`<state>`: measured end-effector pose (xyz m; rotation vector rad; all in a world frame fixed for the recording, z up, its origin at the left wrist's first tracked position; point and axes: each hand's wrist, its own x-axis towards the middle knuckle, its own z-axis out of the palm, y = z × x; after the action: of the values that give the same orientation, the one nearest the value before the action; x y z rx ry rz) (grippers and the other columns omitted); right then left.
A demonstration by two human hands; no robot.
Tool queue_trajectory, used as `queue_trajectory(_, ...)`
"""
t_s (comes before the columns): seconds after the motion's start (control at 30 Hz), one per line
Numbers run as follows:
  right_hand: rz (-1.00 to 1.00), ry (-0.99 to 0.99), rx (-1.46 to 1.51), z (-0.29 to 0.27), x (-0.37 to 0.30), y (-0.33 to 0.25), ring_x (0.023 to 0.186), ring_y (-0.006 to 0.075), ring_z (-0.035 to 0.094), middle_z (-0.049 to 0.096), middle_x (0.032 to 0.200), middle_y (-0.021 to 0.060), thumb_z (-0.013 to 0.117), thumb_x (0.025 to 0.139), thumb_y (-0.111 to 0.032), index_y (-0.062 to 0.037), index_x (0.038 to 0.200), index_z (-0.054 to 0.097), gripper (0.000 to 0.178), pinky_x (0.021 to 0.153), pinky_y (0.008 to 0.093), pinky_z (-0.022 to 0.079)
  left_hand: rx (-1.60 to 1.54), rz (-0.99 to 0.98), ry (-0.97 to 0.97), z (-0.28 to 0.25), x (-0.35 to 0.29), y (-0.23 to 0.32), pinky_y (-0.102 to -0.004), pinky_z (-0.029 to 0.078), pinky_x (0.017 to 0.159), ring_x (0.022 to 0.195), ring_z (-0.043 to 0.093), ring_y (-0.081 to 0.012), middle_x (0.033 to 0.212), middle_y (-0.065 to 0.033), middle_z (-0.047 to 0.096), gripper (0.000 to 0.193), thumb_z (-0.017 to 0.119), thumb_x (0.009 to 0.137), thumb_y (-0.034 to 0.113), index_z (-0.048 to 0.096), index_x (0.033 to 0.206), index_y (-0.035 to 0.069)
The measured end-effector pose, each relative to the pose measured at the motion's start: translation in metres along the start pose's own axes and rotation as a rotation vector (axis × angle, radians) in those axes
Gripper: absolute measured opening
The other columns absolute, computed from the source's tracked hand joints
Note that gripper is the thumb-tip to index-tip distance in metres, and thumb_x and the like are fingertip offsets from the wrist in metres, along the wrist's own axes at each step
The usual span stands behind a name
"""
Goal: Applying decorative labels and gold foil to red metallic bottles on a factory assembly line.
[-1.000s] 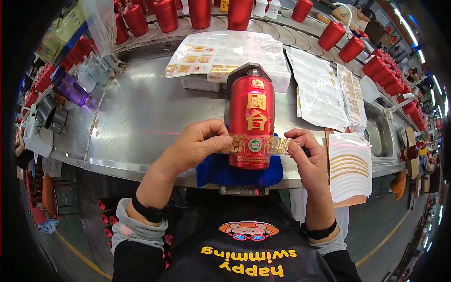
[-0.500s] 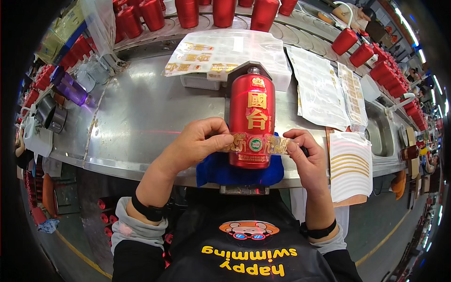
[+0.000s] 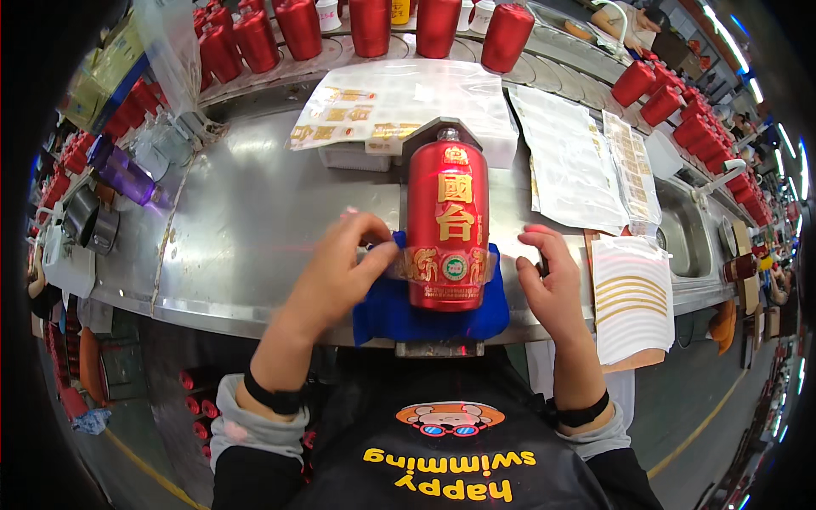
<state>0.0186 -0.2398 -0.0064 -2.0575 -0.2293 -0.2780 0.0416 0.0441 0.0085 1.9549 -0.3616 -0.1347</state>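
A red bottle (image 3: 459, 183) with gold characters lies on its back, neck away from me, in a dark cradle over a blue cloth (image 3: 495, 310). Across its lower part runs a clear label strip (image 3: 425, 264) with gold ornament and a green round mark; its right end curves down over the bottle's side. My left hand (image 3: 336, 268) is beside the strip's left end, thumb and forefinger apart; whether the thumb tip touches the strip I cannot tell. Off the bottle's right side, my right hand (image 3: 552, 285) has thumb and forefinger spread, with a small dark thing partly hidden in its palm.
Label sheets (image 3: 399, 93) lie on a white box behind the bottle, more sheets (image 3: 569, 161) to the right. White sheets with gold arcs (image 3: 631, 289) sit near the sink (image 3: 684, 225). Red bottles (image 3: 370, 30) line a conveyor behind. A purple bottle (image 3: 123, 170) stands left.
My right hand has let go of the strip's right end and moved away. The strip now hugs the bottle's right side. My left hand has loosened and shifted slightly left.
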Motion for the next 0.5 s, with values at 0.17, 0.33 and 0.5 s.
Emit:
queue_trajectory(0.17, -0.082, 0.086, 0.257, 0.001, 0.003, -0.022, 0.084, 0.0138, 0.062, 0.067, 0.114, 0.0155, 0.06, 0.088, 0.001, 0.0027, 0.12, 0.055, 0.033, 0.068, 0.0236, 0.05, 0.024, 0.256, 0.299, 0.036, -0.018, 0.001, -0.0415, 0.036, 0.103, 0.116, 0.052, -0.0328, 0.123, -0.0201, 0.056, 0.048, 0.062, 0.094, 0.032, 0.051, 0.126, -0.002)
queue_trajectory(0.33, -0.179, 0.067, 0.07, 0.004, 0.005, -0.049, 0.073, 0.0134, 0.062, 0.065, 0.083, 0.0098, 0.066, 0.086, -0.002, 0.0005, 0.106, 0.056, 0.022, 0.065, 0.0272, 0.05, -0.088, 0.249, 0.28, 0.049, -0.022, -0.009, -0.0407, 0.036, 0.103, 0.118, 0.05, -0.033, 0.126, -0.0204, 0.054, 0.055, 0.059, 0.096, 0.035, 0.045, 0.133, -0.003)
queue_trajectory(0.5, -0.372, -0.121, 0.227, 0.008, -0.003, -0.056, 0.07, 0.0154, 0.061, 0.063, 0.083, 0.0101, 0.071, 0.083, -0.004, -0.0011, 0.1, 0.06, 0.02, 0.063, 0.0281, 0.048, -0.083, 0.214, 0.292, 0.056, -0.023, -0.014, -0.039, 0.035, 0.105, 0.121, 0.049, -0.0311, 0.128, -0.0193, 0.052, 0.056, 0.057, 0.097, 0.035, 0.043, 0.135, -0.004)
